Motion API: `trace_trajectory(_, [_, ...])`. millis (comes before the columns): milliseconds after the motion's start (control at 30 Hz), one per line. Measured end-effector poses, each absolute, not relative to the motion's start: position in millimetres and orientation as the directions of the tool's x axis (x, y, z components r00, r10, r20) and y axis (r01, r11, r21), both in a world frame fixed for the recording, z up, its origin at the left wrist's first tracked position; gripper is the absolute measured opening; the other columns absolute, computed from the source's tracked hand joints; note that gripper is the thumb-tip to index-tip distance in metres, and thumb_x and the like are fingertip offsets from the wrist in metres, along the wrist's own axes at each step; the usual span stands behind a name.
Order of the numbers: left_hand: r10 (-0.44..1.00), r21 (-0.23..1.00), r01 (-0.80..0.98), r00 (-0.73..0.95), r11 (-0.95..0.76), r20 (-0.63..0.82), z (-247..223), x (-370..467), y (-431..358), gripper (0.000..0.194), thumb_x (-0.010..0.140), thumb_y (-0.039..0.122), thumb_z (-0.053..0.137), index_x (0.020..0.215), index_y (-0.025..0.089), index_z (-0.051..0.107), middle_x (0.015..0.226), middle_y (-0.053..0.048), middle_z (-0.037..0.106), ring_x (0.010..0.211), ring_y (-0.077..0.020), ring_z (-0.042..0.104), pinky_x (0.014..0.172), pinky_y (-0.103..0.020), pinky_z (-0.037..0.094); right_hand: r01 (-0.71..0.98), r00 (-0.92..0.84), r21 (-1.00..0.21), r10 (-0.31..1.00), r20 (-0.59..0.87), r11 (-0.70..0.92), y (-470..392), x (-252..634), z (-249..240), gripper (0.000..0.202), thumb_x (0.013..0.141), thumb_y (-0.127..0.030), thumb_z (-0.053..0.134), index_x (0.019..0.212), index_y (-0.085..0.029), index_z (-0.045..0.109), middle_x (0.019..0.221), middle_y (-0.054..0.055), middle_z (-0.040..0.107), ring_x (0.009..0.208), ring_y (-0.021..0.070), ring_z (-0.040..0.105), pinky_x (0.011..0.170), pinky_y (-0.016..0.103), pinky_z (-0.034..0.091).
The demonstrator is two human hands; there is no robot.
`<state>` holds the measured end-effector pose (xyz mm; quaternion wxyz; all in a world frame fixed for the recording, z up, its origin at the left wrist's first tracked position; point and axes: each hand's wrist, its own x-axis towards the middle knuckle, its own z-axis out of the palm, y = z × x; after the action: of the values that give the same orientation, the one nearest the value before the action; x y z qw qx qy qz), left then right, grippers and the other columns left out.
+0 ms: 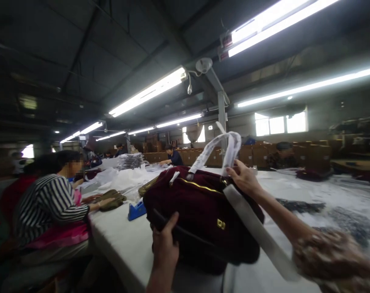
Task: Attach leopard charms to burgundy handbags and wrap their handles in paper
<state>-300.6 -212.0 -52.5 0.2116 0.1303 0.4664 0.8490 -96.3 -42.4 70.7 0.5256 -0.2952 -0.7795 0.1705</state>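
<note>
A dark maroon handbag (pixel 200 215) is held up tilted over the table, its gold zipper (pixel 200 186) and small gold emblem (pixel 221 224) facing me. White wrapping covers its looped handles (pixel 211 150). My left hand (pixel 166 244) grips the lower left side, thumb on the front panel and fingers hidden. At the upper right corner my right hand (pixel 244 178) is closed on the bag by the base of the handle. A pale wrapped strap (pixel 249 217) hangs from that corner down to the right.
A blue tape dispenser (pixel 136 211) stands on the white table (pixel 118 234) left of the bag. Beyond it, a co-worker in a striped top (pixel 58 199) handles an olive cloth item (pixel 112 200). White sheets (pixel 118 177) are heaped farther back; grey-patterned material (pixel 349 224) lies right.
</note>
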Motion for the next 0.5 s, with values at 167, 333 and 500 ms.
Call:
trace_trajectory(167, [0.465, 0.813, -0.395, -0.867, -0.428, -0.176, -57, -362, -163, 0.024, 0.062, 0.014, 0.073, 0.081, 0.013, 0.057, 0.056, 0.005, 0.054, 0.049, -0.0135, 0.057, 0.058, -0.031, 0.053, 0.415, -0.561, -0.481, 0.633, 0.533, 0.772, -31, -144, 17, 0.03, 0.088, -0.039, 0.04, 0.092, -0.017, 0.06, 0.09, 0.009, 0.066, 0.082, 0.0204, 0.06, 0.07, 0.027, 0.041])
trace_trajectory(333, [0.438, 0.792, -0.538, -0.809, -0.287, -0.391, -138, -390, -147, 0.02, 0.064, 0.011, 0.069, 0.068, 0.013, 0.05, 0.05, 0.003, 0.051, 0.042, -0.0168, 0.056, 0.048, -0.034, 0.053, 0.432, -0.66, -0.48, 0.63, 0.409, 0.764, -46, -152, -76, 0.027, 0.088, -0.033, 0.041, 0.078, -0.017, 0.061, 0.074, 0.005, 0.065, 0.068, 0.0167, 0.059, 0.06, 0.024, 0.039])
trace_trajectory(500, [0.479, 0.798, -0.547, -0.788, -0.255, -0.387, -164, -404, -148, 0.023, 0.062, 0.013, 0.072, 0.069, 0.014, 0.05, 0.055, 0.002, 0.054, 0.045, -0.0152, 0.056, 0.047, -0.03, 0.052, 0.434, -0.519, -0.573, 0.713, 0.472, 0.695, -54, -159, -85, 0.037, 0.086, -0.037, 0.043, 0.113, -0.014, 0.054, 0.08, 0.007, 0.066, 0.075, 0.0198, 0.059, 0.067, 0.027, 0.04])
